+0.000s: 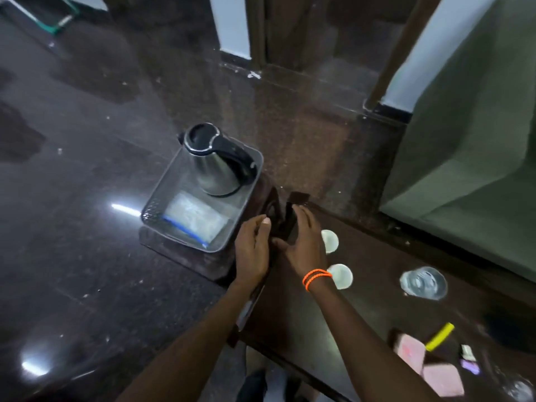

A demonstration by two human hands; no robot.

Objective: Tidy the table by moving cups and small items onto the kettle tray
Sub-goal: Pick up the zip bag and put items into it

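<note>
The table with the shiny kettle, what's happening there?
A person's left hand and right hand are handling a dark object beside the clear plastic tray. The steel kettle with the black lid already stands in it. Two small white cups and a clear glass tumbler wait on the dark wooden table.

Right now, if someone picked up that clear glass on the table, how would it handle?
The glass looks rigid, probably breakable, perhaps slippery given its shiny clear wall. It stands upright on a wide base, so a push would likely slide it rather than tip it.
</note>
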